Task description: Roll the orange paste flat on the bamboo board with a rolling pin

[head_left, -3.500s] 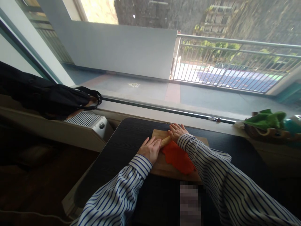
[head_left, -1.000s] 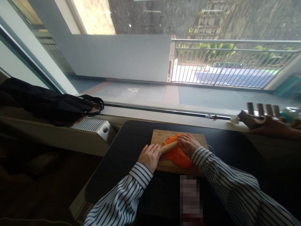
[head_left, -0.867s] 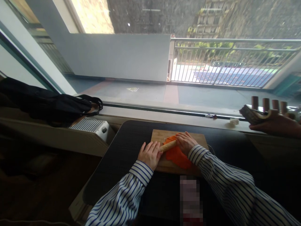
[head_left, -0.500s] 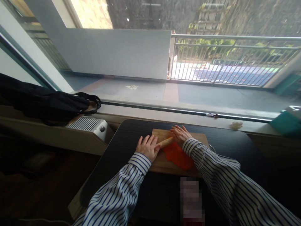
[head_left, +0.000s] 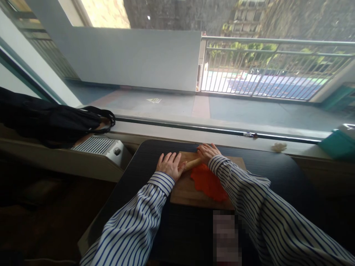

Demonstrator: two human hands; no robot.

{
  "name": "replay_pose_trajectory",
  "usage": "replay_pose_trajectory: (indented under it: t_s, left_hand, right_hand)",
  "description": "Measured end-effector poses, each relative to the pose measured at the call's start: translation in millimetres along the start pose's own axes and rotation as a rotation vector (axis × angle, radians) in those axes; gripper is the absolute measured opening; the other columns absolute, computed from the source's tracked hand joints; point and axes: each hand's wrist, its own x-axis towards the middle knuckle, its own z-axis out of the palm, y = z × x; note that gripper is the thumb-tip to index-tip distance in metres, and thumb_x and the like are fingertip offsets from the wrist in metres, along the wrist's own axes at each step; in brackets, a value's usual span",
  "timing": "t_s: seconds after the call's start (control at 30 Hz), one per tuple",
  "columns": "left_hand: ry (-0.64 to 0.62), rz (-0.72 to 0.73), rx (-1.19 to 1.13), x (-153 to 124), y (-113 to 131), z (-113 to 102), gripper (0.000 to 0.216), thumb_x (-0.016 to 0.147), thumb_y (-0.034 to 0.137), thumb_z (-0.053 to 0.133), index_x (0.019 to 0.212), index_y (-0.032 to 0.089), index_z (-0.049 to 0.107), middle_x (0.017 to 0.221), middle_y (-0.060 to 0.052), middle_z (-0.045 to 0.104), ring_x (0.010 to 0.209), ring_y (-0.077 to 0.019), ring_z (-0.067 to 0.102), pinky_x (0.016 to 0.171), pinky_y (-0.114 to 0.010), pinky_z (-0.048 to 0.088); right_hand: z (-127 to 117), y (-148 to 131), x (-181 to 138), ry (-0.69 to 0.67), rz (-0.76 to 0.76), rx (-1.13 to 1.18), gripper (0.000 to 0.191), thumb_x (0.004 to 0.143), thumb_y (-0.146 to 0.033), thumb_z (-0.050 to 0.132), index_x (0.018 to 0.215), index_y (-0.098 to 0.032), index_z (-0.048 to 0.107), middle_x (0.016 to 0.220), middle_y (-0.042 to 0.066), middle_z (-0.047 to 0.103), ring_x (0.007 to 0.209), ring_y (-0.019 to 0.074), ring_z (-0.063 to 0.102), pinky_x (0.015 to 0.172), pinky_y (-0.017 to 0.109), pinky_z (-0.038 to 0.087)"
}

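Note:
A wooden board lies on a dark table. On it is a flat sheet of orange dough. A wooden rolling pin lies across the far end of the board, beyond the dough. My left hand rests flat on the pin's left end with fingers stretched out. My right hand lies flat on its right end, fingers also stretched. Both arms wear blue-and-white striped sleeves.
A black bag lies on the ledge at left above a white heater. A window sill runs behind the table. A teal box stands at far right. A blurred patch sits at the table's near edge.
Both hands pushed the rolling pin away over the dough to the board's far end. Another person's hand with a wooden object at the right sill has left the view.

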Motion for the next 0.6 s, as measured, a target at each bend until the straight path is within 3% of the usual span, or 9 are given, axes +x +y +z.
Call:
replay_pose_trajectory:
  t_s: [0.33,0.6]
  left_hand:
    - [0.014,-0.024,0.034,7,-4,4,0.043,0.087,0.044,0.033,0.112,0.021,0.06,0.115,-0.011,0.061,0.109,-0.0281,0.051,0.095,-0.051,0.032]
    - [-0.086,-0.001,-0.016,-10,10,-1,0.047,0.088,0.045,0.031,0.12,0.02,0.053,0.124,-0.013,0.055,0.117,-0.029,0.045,0.098,-0.053,0.03]
  right_hand:
    - [5,1,12,-0.011,0.005,-0.019,0.037,0.091,-0.033,0.027,0.12,-0.026,0.049,0.132,0.003,0.048,0.127,0.0205,0.031,0.106,0.05,0.017]
    - [-3,0,-17,-0.039,0.003,-0.028,0.042,0.092,-0.034,0.024,0.128,-0.021,0.043,0.139,0.006,0.038,0.132,0.022,0.022,0.106,0.055,0.011]
